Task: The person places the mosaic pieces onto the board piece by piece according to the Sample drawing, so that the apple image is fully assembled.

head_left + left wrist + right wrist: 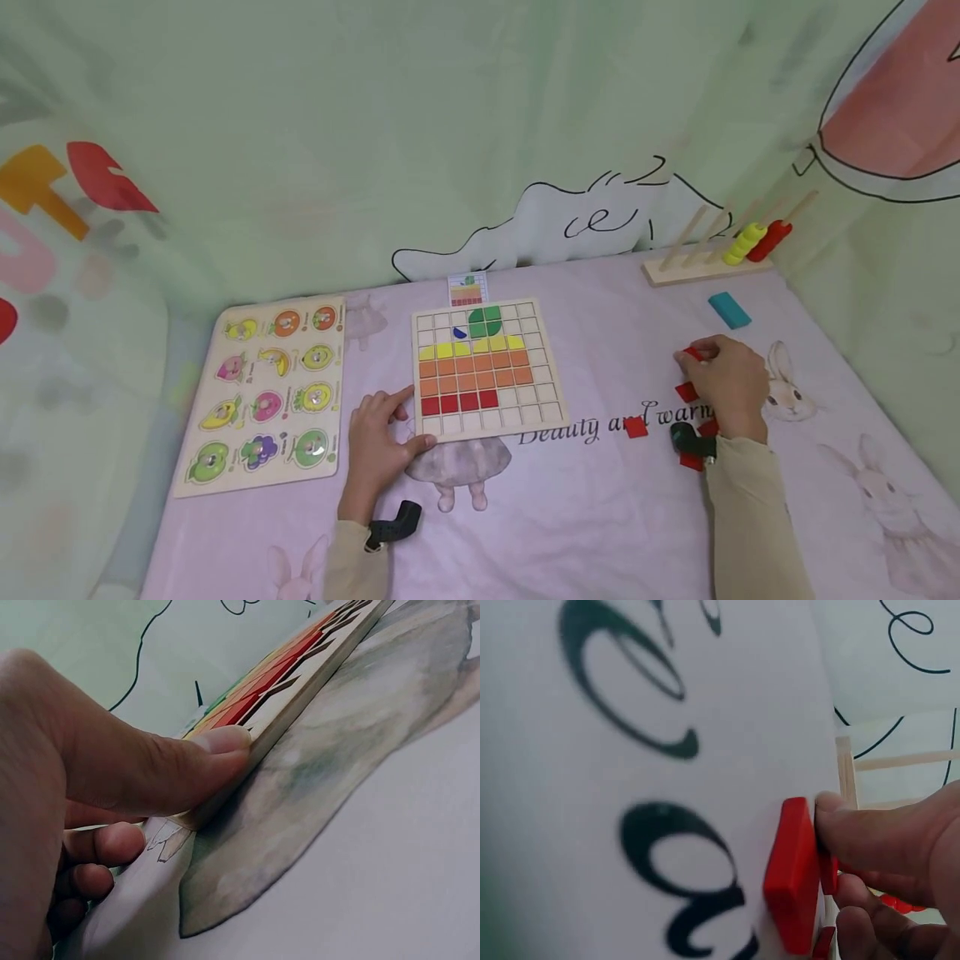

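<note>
A square wooden grid board (528, 414) lies mid-table, with green, blue, yellow, orange and red tiles laid in rows. My left hand (380, 437) grips its near left corner, the thumb (225, 742) on the near edge and a finger at the left side. On the right, my right hand (727, 375) pinches a red tile (693, 353) between thumb and fingers. Close below that hand lie loose red tiles, one (686, 392) right under the fingers and another (636, 427) farther left. A nearby red tile (791, 874) looms large in the right wrist view.
A small pattern card (467, 289) sits behind the grid board. To the left lies a fruit puzzle board (262, 479). At the back right stands a bead rack (708, 271) with yellow and red beads, and a teal block (729, 310) lies in front of it.
</note>
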A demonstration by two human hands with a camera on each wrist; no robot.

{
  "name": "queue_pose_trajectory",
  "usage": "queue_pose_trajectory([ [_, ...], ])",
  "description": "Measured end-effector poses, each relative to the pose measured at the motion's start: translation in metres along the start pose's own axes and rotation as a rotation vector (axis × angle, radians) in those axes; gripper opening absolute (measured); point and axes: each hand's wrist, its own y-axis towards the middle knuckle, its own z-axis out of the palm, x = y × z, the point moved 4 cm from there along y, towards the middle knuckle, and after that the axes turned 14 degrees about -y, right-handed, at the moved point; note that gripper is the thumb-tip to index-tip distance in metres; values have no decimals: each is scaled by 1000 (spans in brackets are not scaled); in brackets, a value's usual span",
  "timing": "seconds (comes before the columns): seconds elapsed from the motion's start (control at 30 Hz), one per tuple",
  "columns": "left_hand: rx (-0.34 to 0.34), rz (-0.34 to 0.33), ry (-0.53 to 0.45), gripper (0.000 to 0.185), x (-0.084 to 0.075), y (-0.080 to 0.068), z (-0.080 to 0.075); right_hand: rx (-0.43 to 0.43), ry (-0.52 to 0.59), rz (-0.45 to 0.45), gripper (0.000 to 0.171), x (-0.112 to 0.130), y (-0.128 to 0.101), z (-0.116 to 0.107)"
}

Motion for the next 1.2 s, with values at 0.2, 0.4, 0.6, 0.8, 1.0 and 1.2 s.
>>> queue_pose_trajectory([
  [0.2,4,-21,-4,74,1,0,0,-32,21,-28,48,2,2,3],
  [0.4,13,-12,4,75,0,1,0,-146,144,-168,45,14,-2,2],
  [0.6,10,-7,16,75,2,1,-1,-179,341,-236,44,54,-18,2],
  [0.8,6,6,3,74,2,2,-1,-17,414,-360,44,104,-42,18],
  [1.0,6,22,1,75,3,3,-2,170,435,-534,37,144,-70,42],
  [1.2,6,24,-5,75,2,3,-1,172,370,-669,33,165,-89,61],
])
